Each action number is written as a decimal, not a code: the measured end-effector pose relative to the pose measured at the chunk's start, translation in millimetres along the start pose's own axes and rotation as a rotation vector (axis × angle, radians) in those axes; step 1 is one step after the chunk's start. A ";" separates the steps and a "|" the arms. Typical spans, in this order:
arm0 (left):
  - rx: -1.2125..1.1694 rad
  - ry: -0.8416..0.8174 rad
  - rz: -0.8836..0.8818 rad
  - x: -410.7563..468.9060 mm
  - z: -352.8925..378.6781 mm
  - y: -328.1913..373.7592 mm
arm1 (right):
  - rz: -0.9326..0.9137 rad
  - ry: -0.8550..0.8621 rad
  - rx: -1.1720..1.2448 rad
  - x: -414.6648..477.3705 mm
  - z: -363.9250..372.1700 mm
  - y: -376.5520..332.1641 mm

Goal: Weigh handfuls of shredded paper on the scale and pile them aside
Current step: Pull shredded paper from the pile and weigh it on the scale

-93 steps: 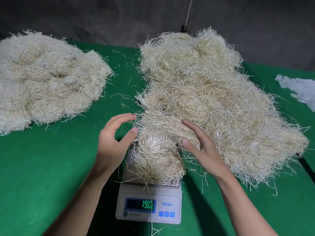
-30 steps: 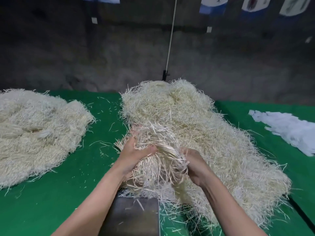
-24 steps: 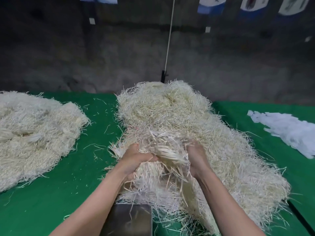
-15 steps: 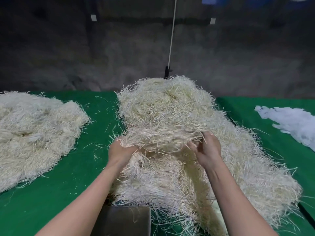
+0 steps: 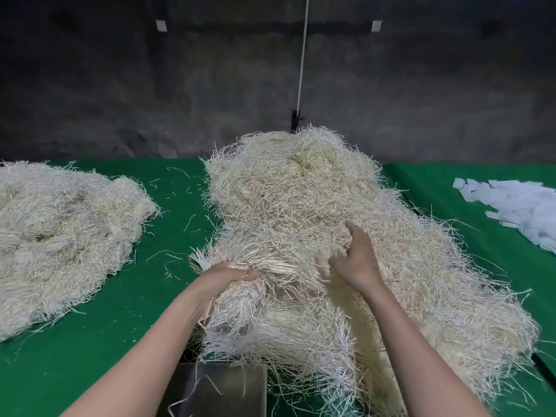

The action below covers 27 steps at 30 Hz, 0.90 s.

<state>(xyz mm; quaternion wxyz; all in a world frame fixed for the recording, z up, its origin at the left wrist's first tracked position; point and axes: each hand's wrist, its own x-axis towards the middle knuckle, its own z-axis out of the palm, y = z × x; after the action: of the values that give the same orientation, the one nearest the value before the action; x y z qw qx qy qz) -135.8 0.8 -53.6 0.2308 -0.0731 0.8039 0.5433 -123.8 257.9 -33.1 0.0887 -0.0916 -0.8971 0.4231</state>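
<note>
the left grip [image 5: 228, 275] is curled round a bundle of shreds [image 5: 270, 266] at the near edge of the middle heap [image 5: 301, 200]. the strands run sideways from its fingers toward the right grip [image 5: 355, 261]. that grip lies on the heap with its thumb up and its fingers bent into the paper. whether it has closed on a tuft or only rakes at it, i cannot tell.

below both grips, nearer the person, the scale plate [image 5: 216, 389] shows as a dark metal square. it carries only a few stray strands, so nothing is being weighed right now. its display is out of view. the lower fringe of the middle heap hangs just over the plate's far edge.

well to the left of the left grip a second heap [image 5: 60, 236] sits apart on the green bench [image 5: 168, 224], with loose strands scattered between. far to the right of the right grip lie white slips [image 5: 517, 206].

judging progress: both heaps are large, so a fair share looks handled and a lot remains. the bare plate suggests a moment between weighings. the bundle may be going onto the heap or coming off it, and the picture does not settle which. either way, many more handfuls look likely.
</note>
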 end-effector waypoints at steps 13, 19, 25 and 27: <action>-0.468 -0.201 0.005 -12.6 29.7 27.8 | -0.188 -0.287 0.316 -25.3 38.9 -33.0; -0.287 -0.099 0.140 -13.0 24.4 26.6 | -0.323 -0.179 0.056 -10.5 35.5 -15.8; -0.352 -0.877 0.636 -31.9 0.4 21.2 | -0.274 0.046 -0.202 13.9 16.6 28.9; -0.216 -1.012 0.589 -31.4 -2.9 24.4 | -0.246 0.050 -0.185 18.1 15.4 37.3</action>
<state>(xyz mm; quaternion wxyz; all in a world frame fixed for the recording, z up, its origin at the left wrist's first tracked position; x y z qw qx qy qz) -118.0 3.8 -18.0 0.4161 0.3977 0.5206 0.6306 -141.6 274.2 -70.2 0.1531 0.0007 -0.9342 0.3221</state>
